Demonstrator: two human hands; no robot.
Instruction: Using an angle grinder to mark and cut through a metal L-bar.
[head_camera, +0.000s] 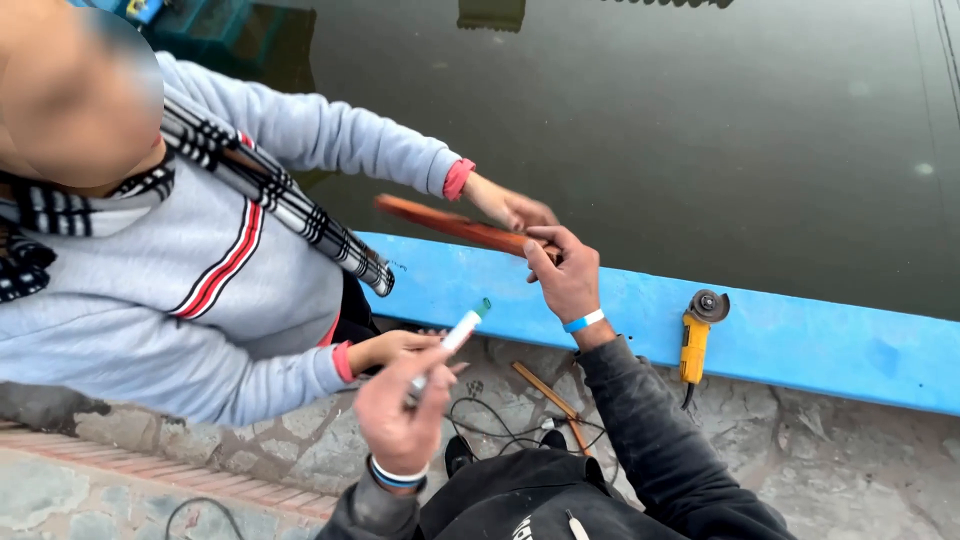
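The person's right hand (565, 275) is stretched out to the middle of the frame, with the dark sleeve running down to the bottom right. Its fingers pinch the near end of a thin reddish wooden strip (450, 224). The strip lies just above the blue ledge (800, 340) and points up and to the left. A second person in a grey sweater (180, 300) fills the left side of the frame, and that person's hand (505, 205) holds the same strip from the far side, right next to the right hand. The left hand (400, 410) is lower, near the bottom middle, with the wrist bent up. It is closed around a white marker with a green cap (455, 335), which sticks up and to the right. The other person's second hand (395, 348) rests just behind the marker. A yellow grinder (697, 340) lies on the blue ledge at the right. Dark water (650, 120) fills the top of the frame. Another wooden stick (550, 400) and black cables (500, 425) lie on the stone ground (850, 460).
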